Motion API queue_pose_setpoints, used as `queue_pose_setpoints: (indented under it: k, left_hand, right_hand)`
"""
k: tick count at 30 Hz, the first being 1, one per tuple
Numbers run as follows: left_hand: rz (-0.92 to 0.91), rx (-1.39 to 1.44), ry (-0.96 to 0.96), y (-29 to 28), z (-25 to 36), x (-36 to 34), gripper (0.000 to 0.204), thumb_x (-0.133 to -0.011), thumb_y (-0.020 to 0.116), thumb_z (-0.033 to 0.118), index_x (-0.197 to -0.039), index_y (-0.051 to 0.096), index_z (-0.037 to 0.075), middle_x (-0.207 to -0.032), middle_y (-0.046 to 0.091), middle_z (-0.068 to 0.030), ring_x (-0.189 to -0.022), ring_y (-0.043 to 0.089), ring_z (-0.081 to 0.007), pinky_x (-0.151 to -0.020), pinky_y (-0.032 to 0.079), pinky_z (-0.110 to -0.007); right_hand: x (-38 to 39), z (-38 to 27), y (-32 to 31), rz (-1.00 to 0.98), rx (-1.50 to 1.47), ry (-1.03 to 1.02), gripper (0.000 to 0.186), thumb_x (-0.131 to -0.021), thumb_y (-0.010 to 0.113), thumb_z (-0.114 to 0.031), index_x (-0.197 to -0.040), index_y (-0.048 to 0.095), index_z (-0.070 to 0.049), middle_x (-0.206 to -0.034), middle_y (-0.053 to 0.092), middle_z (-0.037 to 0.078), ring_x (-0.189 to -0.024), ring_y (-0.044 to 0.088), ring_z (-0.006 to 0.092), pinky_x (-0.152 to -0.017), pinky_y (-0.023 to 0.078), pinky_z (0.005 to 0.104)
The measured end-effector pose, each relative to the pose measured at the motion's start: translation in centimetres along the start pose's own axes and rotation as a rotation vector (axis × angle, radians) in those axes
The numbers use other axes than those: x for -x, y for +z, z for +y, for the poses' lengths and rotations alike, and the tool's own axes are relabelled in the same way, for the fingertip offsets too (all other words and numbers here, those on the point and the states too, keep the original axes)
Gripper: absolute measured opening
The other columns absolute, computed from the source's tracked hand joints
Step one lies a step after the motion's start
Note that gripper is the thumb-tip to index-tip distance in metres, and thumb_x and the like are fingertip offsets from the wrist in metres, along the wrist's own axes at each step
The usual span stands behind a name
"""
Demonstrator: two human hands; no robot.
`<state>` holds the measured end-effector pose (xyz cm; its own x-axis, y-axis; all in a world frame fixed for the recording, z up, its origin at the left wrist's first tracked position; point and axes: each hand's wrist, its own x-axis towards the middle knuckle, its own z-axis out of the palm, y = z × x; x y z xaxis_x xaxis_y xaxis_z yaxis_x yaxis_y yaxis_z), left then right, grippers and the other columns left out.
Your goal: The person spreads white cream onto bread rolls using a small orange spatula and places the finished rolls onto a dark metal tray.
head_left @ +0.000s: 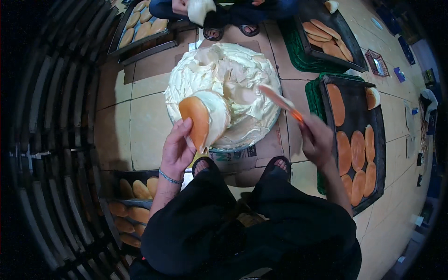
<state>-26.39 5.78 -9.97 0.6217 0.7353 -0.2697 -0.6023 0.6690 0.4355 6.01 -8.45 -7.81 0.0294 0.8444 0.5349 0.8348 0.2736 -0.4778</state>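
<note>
My left hand [176, 148] grips a golden bun [195, 116] that is spread open, its inner face coated with white cream. The bun is held over the near left part of a large round tub [224, 150] heaped with whipped cream [247, 70]. In my right hand [318, 140] is a spatula [280, 99] with an orange part by the handle and cream on its blade. Its tip points up and left over the tub's right side, apart from the bun. Slight blur shows on the spatula and right hand.
Black trays of buns [357, 149] sit on green crates [313, 102] at the right. More bun trays stand at far left [144, 28] and near left [133, 212]. A dark slatted rack [56, 93] lines the left. Opposite, another person's hand [179, 6] holds a cream-covered bun [199, 10].
</note>
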Motion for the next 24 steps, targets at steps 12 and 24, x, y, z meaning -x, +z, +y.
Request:
queue_pose_setpoints:
  k: [12, 24]
  left_hand:
    - [-0.033, -0.070, -0.071, 1.3, 1.3, -0.4, 0.036, -0.095, 0.061, 0.012, -0.126, 0.051, -0.005, -0.118, 0.064, -0.0163, -0.104, 0.068, -0.0232, -0.092, 0.057, -0.035]
    - [0.224, 0.080, 0.148, 2.1, 1.0, -2.0, 0.040, -0.099, 0.058, 0.024, -0.130, 0.052, 0.000, -0.121, 0.063, -0.0161, -0.112, 0.063, -0.0251, -0.098, 0.053, -0.039]
  right_hand:
    - [-8.9, -1.8, 0.2, -0.337, 0.038, -0.311, 0.043, -0.079, 0.065, -0.002, -0.120, 0.065, -0.014, -0.077, 0.056, 0.007, -0.065, 0.060, 0.0268, -0.057, 0.049, 0.0387]
    - [-3.2, -6.2, 3.6, -0.259, 0.117, -0.401, 0.046, -0.076, 0.058, -0.005, -0.121, 0.064, -0.001, -0.070, 0.046, 0.003, -0.057, 0.054, 0.0160, -0.048, 0.044, 0.0297]
